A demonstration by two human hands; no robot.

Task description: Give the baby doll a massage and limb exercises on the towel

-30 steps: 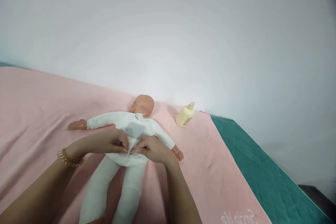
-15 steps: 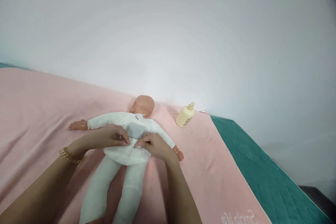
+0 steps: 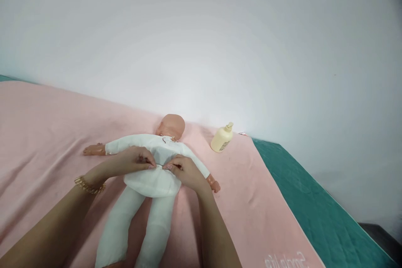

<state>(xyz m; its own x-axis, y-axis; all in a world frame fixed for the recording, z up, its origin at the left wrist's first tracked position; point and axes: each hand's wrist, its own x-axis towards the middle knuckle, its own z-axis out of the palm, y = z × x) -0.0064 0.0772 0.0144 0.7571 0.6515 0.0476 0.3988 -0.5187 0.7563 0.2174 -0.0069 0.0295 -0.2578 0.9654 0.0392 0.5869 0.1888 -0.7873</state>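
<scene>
A baby doll with a white cloth body lies stretched out, its bald head at the far end and its arms spread. On the middle of its torso is a grey rectangular patch. Just below that patch, my left hand pinches the white cloth between thumb and fingers. My right hand pinches the same cloth a short way to the right, fingertips close to the left ones. A narrow fold of cloth shows between them. The hands partly cover the patch's lower edge.
A cream pump bottle stands to the right of the doll's head, near the wall. Beneath everything lies a wrinkled pink sheet, with a green surface along its right side. A dark object sits at the far right.
Both hands have shifted slightly up toward the grey patch, drawing the pinched cloth with them over its lower part. The doll and bottle stay in place.
</scene>
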